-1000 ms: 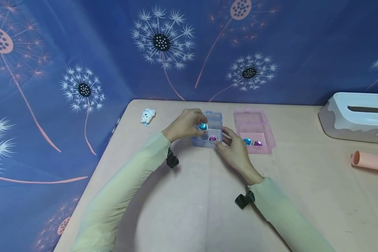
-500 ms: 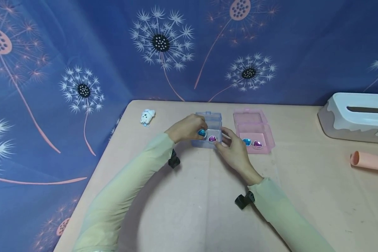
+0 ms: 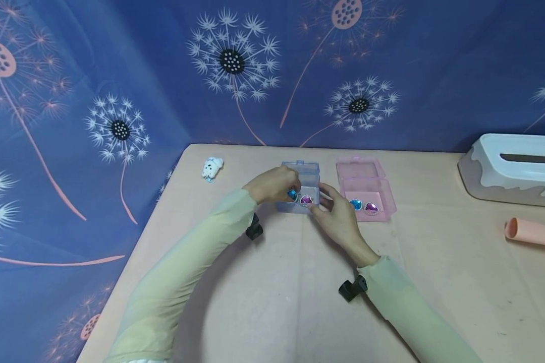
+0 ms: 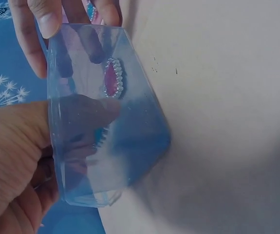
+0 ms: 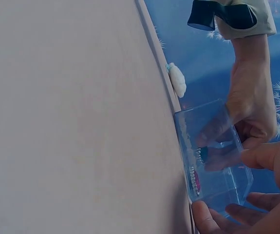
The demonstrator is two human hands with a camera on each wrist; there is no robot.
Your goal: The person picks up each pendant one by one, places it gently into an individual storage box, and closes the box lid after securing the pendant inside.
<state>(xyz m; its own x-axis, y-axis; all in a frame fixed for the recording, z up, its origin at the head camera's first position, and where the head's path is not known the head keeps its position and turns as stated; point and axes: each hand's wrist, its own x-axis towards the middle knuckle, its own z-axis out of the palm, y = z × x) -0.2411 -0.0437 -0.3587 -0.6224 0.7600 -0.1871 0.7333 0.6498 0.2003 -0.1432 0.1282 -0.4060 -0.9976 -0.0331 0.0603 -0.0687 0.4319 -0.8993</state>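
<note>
A translucent blue box (image 3: 309, 178) stands with its lid up near the back of the table. My left hand (image 3: 274, 185) reaches inside it and pinches a blue gem with a beaded silver rim (image 3: 292, 195), low in the left part. In the right wrist view, that blue gem (image 5: 202, 154) shows through the wall, between thumb and fingers. To its right in the box lies a magenta gem (image 3: 306, 200), also bead-rimmed. My right hand (image 3: 339, 221) grips the box's right side, thumb at the front corner and fingers along the wall.
Just right, an open pink box (image 3: 388, 204) holds a blue gem (image 3: 356, 204) and a magenta gem (image 3: 371, 207). A small white toy figure (image 3: 212, 168) lies at the back left. Far right are a tissue box (image 3: 486, 171) and a pink roll (image 3: 533, 232).
My left hand has lowered the blue gem from above the blue box down into its left part, beside the magenta gem. The right hand has kept its hold on the box.
</note>
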